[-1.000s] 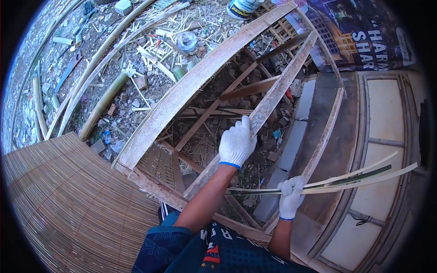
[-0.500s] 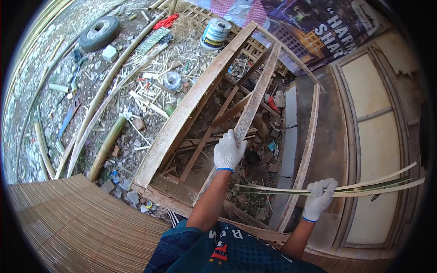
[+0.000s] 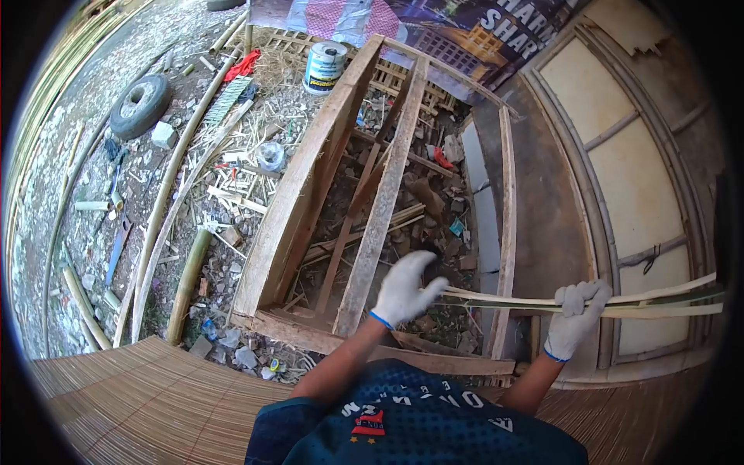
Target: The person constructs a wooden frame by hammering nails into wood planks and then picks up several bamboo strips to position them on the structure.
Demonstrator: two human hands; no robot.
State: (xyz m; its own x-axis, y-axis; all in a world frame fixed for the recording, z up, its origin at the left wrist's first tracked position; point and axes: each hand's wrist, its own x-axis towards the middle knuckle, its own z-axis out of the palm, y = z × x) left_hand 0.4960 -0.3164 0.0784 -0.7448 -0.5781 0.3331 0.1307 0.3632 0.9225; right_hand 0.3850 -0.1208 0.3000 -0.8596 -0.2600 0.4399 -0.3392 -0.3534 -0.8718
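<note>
My right hand (image 3: 577, 318), in a white knit glove with a blue cuff, is closed around several thin split bamboo strips (image 3: 666, 311). These lie crosswise, fanning out to the right, pale with one green face showing. My left hand (image 3: 404, 290), gloved the same way, has its thumb and fingers apart. Its thumb tip is right at the left ends of the strips. Below both hands stands a rough wooden frame (image 3: 267, 256) with a long middle beam (image 3: 385, 194). The strips pass over the frame's right rail (image 3: 508, 201).
Bamboo poles (image 3: 190, 279), a tyre (image 3: 139, 106), a handsaw (image 3: 118, 249) and wood scraps litter the ground at left. A paint bucket (image 3: 325, 68) stands behind the frame. A slatted bamboo mat (image 3: 155, 395) lies front left; a bamboo-framed panel (image 3: 604, 116) is at right.
My left hand has left the middle beam and moved right and toward me, to the strips' ends. My right hand, still holding the strips, has shifted right. The view has turned slightly.
</note>
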